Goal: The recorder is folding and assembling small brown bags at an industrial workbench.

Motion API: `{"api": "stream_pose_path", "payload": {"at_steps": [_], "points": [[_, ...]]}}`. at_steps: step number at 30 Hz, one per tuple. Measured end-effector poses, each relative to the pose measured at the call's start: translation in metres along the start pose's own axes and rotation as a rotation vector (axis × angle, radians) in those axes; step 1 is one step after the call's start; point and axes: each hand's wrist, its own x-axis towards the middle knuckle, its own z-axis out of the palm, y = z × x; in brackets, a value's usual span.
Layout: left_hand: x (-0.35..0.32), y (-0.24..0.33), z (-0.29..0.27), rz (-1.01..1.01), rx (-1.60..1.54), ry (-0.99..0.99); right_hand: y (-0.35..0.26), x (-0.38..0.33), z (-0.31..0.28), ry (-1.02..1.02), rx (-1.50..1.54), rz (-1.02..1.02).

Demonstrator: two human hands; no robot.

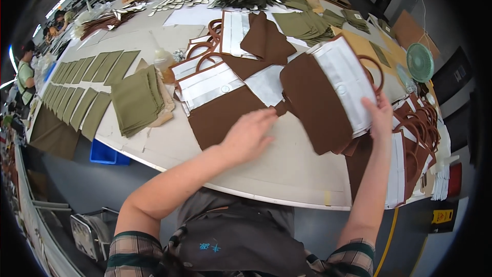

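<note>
My right hand [379, 115] grips a brown bag panel [318, 100] by its white-lined edge, beside a brown loop handle [376, 69]. The panel is lifted and tilted above the table. My left hand [251, 132] reaches over the table with its fingers stretched out. Its fingertips are by a small dark brown tab [280, 107]; whether they touch it I cannot tell. Left of the lifted panel lies another brown panel [218, 115] with a white strip, partly behind my left hand. A folded brown piece [264, 38] lies on the panels farther back.
Olive fabric pieces lie in a stack [136, 102] and in rows [97, 107] on the left of the table [302, 174]. Brown panels with handles [415, 138] pile up at right, near a green fan [420, 61]. A blue bin [108, 154] stands below the table's edge. Other people work farther back.
</note>
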Motion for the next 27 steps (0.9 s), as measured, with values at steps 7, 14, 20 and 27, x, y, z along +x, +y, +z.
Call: {"api": "stream_pose_path", "payload": {"at_steps": [7, 14, 20, 27], "points": [[0.007, -0.09, -0.023, -0.247, 0.276, 0.261, 0.008, 0.037, 0.019, 0.207, -0.95, -0.552], [0.006, -0.1, -0.025, -0.248, 0.288, 0.296, 0.006, -0.013, 0.231, -0.373, -0.748, -0.685], [0.01, -0.092, -0.028, -0.239, 0.249, 0.313, 0.039, 0.034, 0.344, -0.361, -0.81, -0.704], [0.008, -0.094, -0.027, -0.264, 0.218, 0.29, 0.04, 0.073, 0.415, -0.298, -1.014, -0.648]]}}
